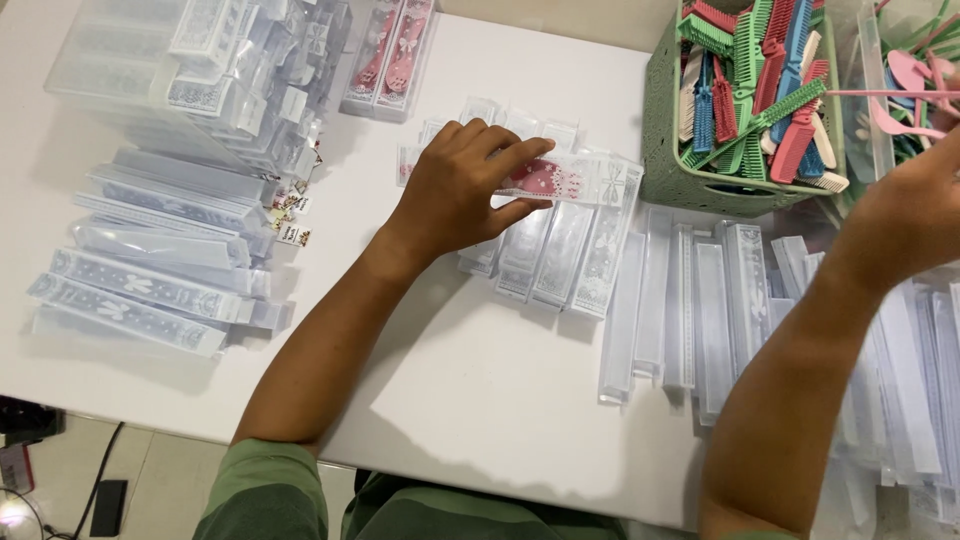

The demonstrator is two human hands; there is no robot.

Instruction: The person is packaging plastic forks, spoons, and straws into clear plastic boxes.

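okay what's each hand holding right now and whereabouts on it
The left hand pinches the near end of a clear plastic sleeve with a red comb inside. What the right hand holds cannot be told.

Hidden and cut off around the green basket

The right hand (915, 215), just right of the green basket (665, 140), runs past the frame edge, fingers unseen. Combs (770, 90) inside the basket are cropped at the top. The left hand (465, 185), left of the basket, covers part of a clear sleeve (575, 180).

White table (470, 380): clear sleeves (690, 300), packed stacks (160, 250), green basket (665, 150).
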